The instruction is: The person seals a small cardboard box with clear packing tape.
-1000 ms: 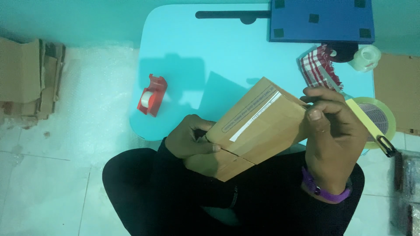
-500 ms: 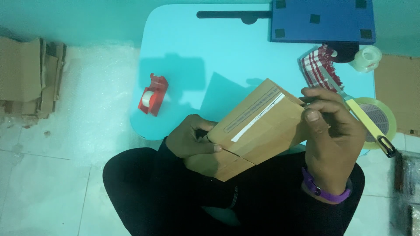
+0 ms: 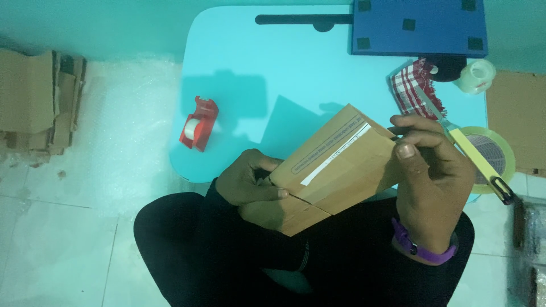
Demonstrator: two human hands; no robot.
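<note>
Turquoise table [image 3: 273, 62] with red tape dispenser [image 3: 198, 123], blue board [image 3: 418, 25], checked cloth [image 3: 410, 91].

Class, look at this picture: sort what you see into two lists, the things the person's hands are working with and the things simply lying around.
In hand:
brown envelope, held by the left hand and right hand

Lying about:
red tape dispenser
yellow-handled cutter
wide tape roll
small clear tape roll
checked cloth
blue board
stacked cardboard

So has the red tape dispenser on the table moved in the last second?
No. The red tape dispenser sits at the same spot near the left edge of the light blue table, same angle as before.
</note>
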